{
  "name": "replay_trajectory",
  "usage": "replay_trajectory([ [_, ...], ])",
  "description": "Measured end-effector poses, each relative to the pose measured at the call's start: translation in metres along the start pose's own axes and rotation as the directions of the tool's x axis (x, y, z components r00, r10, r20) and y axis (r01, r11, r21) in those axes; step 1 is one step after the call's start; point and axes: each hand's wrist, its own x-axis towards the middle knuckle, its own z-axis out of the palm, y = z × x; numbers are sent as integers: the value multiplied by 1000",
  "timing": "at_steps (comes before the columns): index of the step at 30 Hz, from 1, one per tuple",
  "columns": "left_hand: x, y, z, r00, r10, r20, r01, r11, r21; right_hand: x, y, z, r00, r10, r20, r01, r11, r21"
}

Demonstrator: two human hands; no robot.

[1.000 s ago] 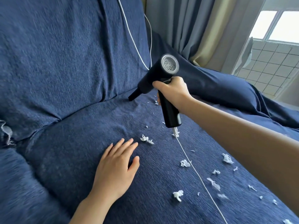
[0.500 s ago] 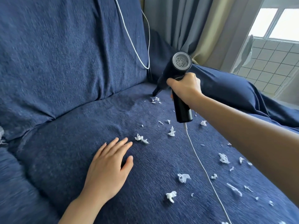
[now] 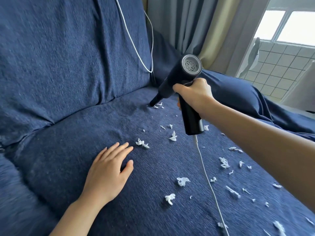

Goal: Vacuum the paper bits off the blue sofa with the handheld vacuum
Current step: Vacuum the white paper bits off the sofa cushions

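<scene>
Since half a second ago the handheld vacuum (image 3: 181, 77) has barely shifted: its narrow nozzle (image 3: 155, 101) sits at the same spot near the back of the seat, tip touching the blue sofa (image 3: 71, 147) right beside a small cluster of paper bits (image 3: 158, 105). A second ago the nozzle was further left, so it has travelled right along the seat's rear edge. The left hand (image 3: 109, 174) has stayed put, lying flat on the cushion with fingers straight and slightly spread, palm down. The right hand (image 3: 194, 94) keeps its fingers wrapped around the vacuum's black grip, thumb side toward the camera.

No brand, label or writing can be read on the vacuum; only a grey round vent grille (image 3: 191, 64) shows on its rear end.

More paper scraps (image 3: 182, 181) are scattered over the right half of the seat, one clump (image 3: 141, 143) just beyond the left fingertips. A white cord (image 3: 207, 178) drops from the handle's base across the cushion and runs off the bottom edge; another white cable (image 3: 136, 48) hangs down the backrest, and whether the two are one line cannot be told. The right forearm covers some of the seat, the left edge of the sofa is blurred, and the nozzle mouth itself is hidden against the fabric. Grey curtains (image 3: 185, 24) and a window (image 3: 289, 26) stand behind.
</scene>
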Motion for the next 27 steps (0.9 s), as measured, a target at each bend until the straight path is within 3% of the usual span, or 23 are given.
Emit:
replay_trajectory([
  [8,1,0,0,1000,1,-5,-1,1000,-6,1,8,-21,998,-29,-58,23,995,-95],
  [19,0,1,0,1000,1,-3,-1,1000,-4,-7,-5,-2,1000,10,1,-10,998,59],
  [27,0,0,-1,1000,2,-11,-3,1000,-12,-6,-9,11,1000,6,7,-6,1000,18],
])
